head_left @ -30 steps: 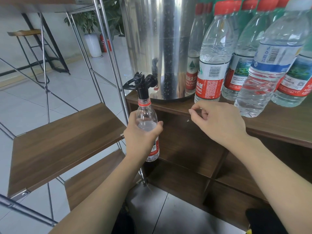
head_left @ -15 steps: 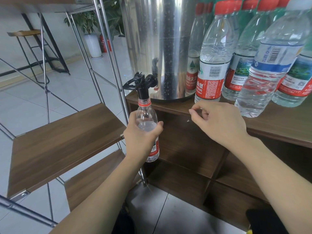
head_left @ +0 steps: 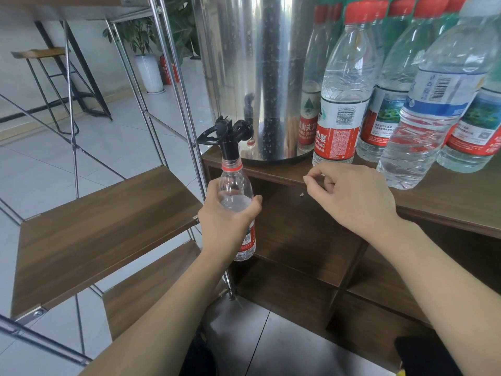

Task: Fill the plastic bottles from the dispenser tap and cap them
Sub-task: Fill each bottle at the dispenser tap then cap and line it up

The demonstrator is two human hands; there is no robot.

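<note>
A small clear plastic bottle (head_left: 235, 185) with a red neck ring and red label hangs uncapped under the black dispenser tap (head_left: 227, 137), its mouth right at the spout. My left hand (head_left: 226, 223) grips the bottle round its middle. Water stands in the bottle to about the top of my fingers. The tap comes out of a steel dispenser urn (head_left: 260, 77) on the wooden cabinet top (head_left: 447, 202). My right hand (head_left: 349, 196) rests at the cabinet's front edge, fingers curled, thumb and forefinger together; nothing shows in it.
Several capped water bottles (head_left: 341, 99) stand close together right of the urn. A wooden shelf (head_left: 103, 229) on a metal frame juts out at the left, with a second shelf below it. Open cabinet compartments lie under the top. A stool and a potted plant stand far back left.
</note>
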